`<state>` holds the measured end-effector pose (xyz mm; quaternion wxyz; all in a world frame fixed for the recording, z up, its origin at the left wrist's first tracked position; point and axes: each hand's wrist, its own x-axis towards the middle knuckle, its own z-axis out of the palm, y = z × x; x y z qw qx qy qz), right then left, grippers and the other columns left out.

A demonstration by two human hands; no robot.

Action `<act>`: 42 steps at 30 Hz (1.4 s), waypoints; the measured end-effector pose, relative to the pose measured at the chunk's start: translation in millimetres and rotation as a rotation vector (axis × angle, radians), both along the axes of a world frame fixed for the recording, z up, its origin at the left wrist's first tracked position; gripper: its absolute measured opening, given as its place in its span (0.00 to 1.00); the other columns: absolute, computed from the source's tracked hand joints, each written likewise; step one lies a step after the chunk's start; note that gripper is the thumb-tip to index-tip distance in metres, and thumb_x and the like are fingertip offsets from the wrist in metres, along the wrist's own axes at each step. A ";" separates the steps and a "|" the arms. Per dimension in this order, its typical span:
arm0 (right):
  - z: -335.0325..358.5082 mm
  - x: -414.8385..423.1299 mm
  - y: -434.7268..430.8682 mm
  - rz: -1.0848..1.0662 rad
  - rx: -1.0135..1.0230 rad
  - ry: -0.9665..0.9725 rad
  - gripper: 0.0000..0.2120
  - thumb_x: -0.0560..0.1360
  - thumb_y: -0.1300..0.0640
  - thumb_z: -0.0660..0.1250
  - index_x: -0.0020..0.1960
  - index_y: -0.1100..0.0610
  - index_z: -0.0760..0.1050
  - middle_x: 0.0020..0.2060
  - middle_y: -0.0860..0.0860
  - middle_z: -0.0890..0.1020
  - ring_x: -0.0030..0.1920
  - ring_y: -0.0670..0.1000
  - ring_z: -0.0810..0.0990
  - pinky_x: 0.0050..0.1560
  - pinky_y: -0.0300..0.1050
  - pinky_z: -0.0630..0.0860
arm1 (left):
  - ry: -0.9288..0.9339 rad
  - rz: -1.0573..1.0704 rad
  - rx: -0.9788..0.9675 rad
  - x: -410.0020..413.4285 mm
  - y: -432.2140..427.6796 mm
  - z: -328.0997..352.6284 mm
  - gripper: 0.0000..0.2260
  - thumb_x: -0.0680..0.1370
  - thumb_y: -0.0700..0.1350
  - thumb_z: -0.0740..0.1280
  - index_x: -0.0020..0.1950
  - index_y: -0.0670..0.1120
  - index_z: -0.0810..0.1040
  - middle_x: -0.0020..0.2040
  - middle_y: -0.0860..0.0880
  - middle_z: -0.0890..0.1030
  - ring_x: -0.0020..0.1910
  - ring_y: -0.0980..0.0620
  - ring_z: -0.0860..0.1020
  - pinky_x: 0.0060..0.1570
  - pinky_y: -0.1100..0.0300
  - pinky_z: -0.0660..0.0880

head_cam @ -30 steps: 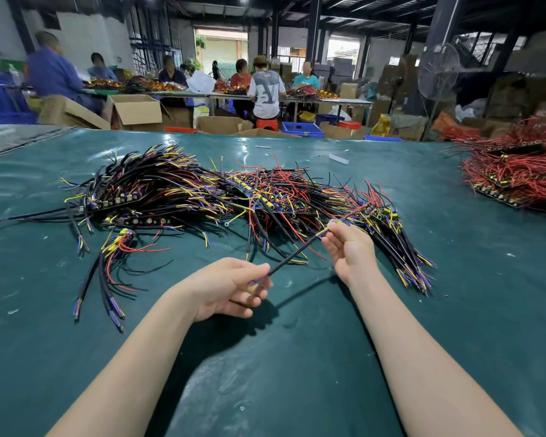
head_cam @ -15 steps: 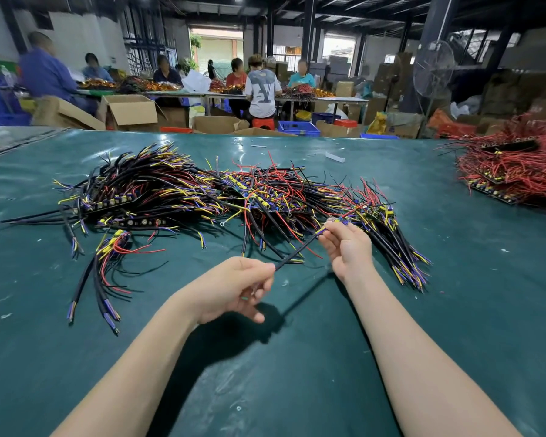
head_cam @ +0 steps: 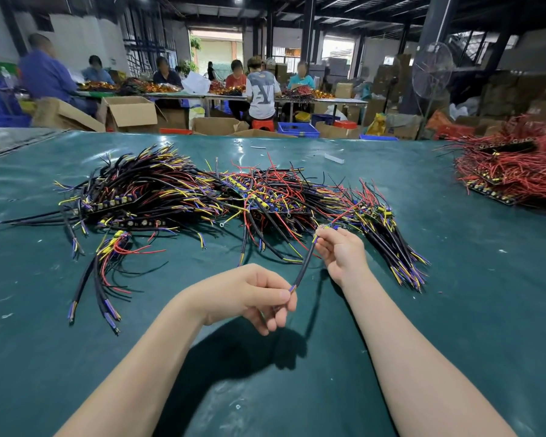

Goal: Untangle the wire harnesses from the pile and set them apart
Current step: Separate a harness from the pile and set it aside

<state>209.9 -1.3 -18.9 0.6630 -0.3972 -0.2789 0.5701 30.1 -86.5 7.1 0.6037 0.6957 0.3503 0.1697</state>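
Observation:
A wide tangled pile of wire harnesses (head_cam: 234, 197), black sleeves with red, yellow and purple leads, stretches across the green table (head_cam: 454, 310). One black harness cable (head_cam: 304, 266) is stretched between my hands above the table, in front of the pile. My left hand (head_cam: 249, 298) pinches its lower end, where purple and yellow tips show. My right hand (head_cam: 342, 250) pinches its upper end, close to the pile's near edge. A small separate bunch of harnesses (head_cam: 104, 266) lies at the left front.
A second pile of red wires (head_cam: 514, 171) sits at the table's right edge. Beyond the far edge stand cardboard boxes (head_cam: 130, 113), a blue crate (head_cam: 298, 129), a standing fan (head_cam: 432, 70) and several people working at other tables.
My left hand has moved right and closer to my right hand, sliding along to the cable's end. The stretched length of cable between the hands is shorter and steeper.

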 end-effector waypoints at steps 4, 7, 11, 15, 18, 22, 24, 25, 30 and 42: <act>1.5 -2.1 -2.6 0.017 -0.021 -0.005 0.12 0.73 0.72 0.61 0.34 0.61 0.71 0.17 0.49 0.75 0.17 0.41 0.72 0.19 0.30 0.68 | -0.043 0.013 0.041 3.8 -0.3 -2.0 0.11 0.78 0.35 0.61 0.39 0.46 0.77 0.30 0.54 0.80 0.27 0.59 0.76 0.33 0.67 0.74; 3.3 1.5 -2.3 0.074 -0.056 0.073 0.11 0.75 0.70 0.58 0.36 0.62 0.71 0.17 0.48 0.74 0.17 0.40 0.71 0.18 0.28 0.65 | -0.071 -0.008 -0.017 -1.7 0.2 -2.2 0.05 0.74 0.39 0.64 0.43 0.46 0.79 0.32 0.53 0.81 0.29 0.59 0.78 0.33 0.66 0.76; 3.8 2.9 -4.8 0.220 -0.091 0.194 0.12 0.77 0.68 0.55 0.36 0.61 0.67 0.20 0.50 0.73 0.17 0.40 0.68 0.16 0.29 0.62 | 0.089 -0.016 -0.136 -21.9 4.4 -6.5 0.09 0.78 0.35 0.61 0.44 0.45 0.78 0.32 0.53 0.81 0.30 0.58 0.79 0.32 0.64 0.77; 6.9 2.3 -7.0 0.275 -0.111 0.219 0.11 0.77 0.68 0.56 0.37 0.61 0.69 0.25 0.51 0.73 0.19 0.41 0.71 0.19 0.27 0.66 | 0.141 0.021 -0.217 -34.6 6.9 -6.4 0.09 0.78 0.35 0.60 0.44 0.44 0.79 0.33 0.51 0.82 0.31 0.57 0.79 0.29 0.65 0.76; 10.2 -1.7 -9.8 0.307 -0.089 0.215 0.10 0.77 0.68 0.56 0.40 0.60 0.71 0.25 0.51 0.74 0.20 0.41 0.72 0.20 0.28 0.67 | 0.182 -0.026 -0.236 -33.5 6.9 -4.4 0.09 0.78 0.35 0.60 0.44 0.44 0.78 0.33 0.52 0.82 0.32 0.58 0.80 0.29 0.65 0.76; 23.6 -15.4 -10.4 0.210 0.020 0.237 0.10 0.77 0.69 0.58 0.40 0.57 0.68 0.23 0.49 0.78 0.20 0.41 0.73 0.20 0.30 0.68 | 0.185 -0.032 -0.207 -14.2 5.0 -7.8 0.09 0.78 0.36 0.60 0.44 0.45 0.78 0.33 0.52 0.82 0.31 0.58 0.79 0.29 0.66 0.76; 32.2 -21.7 -10.9 0.141 0.064 0.270 0.10 0.77 0.68 0.60 0.40 0.56 0.66 0.23 0.48 0.79 0.21 0.41 0.73 0.24 0.33 0.70 | 0.174 0.003 -0.152 -2.3 4.3 -11.7 0.09 0.78 0.36 0.60 0.44 0.46 0.78 0.34 0.53 0.82 0.30 0.58 0.78 0.27 0.66 0.75; 36.5 -23.7 -12.5 0.129 0.076 0.295 0.09 0.77 0.67 0.60 0.41 0.56 0.66 0.24 0.49 0.79 0.22 0.42 0.75 0.26 0.35 0.71 | 0.170 0.019 -0.125 1.7 4.4 -13.5 0.09 0.78 0.37 0.60 0.44 0.47 0.78 0.35 0.53 0.82 0.29 0.59 0.78 0.27 0.66 0.75; 63.6 -24.9 -27.2 0.131 0.104 0.351 0.07 0.77 0.67 0.60 0.43 0.58 0.68 0.23 0.51 0.79 0.21 0.43 0.76 0.20 0.31 0.68 | 0.141 0.052 -0.098 4.9 5.6 -16.6 0.08 0.78 0.43 0.62 0.44 0.48 0.80 0.35 0.54 0.82 0.28 0.59 0.78 0.26 0.67 0.74; 70.4 53.2 34.9 -0.506 0.139 -0.819 0.08 0.72 0.68 0.63 0.49 0.63 0.78 0.32 0.54 0.76 0.23 0.45 0.72 0.32 0.45 0.71 | 0.054 0.071 -0.165 2.2 9.1 -16.6 0.11 0.80 0.48 0.59 0.46 0.47 0.79 0.35 0.53 0.83 0.30 0.58 0.79 0.25 0.67 0.73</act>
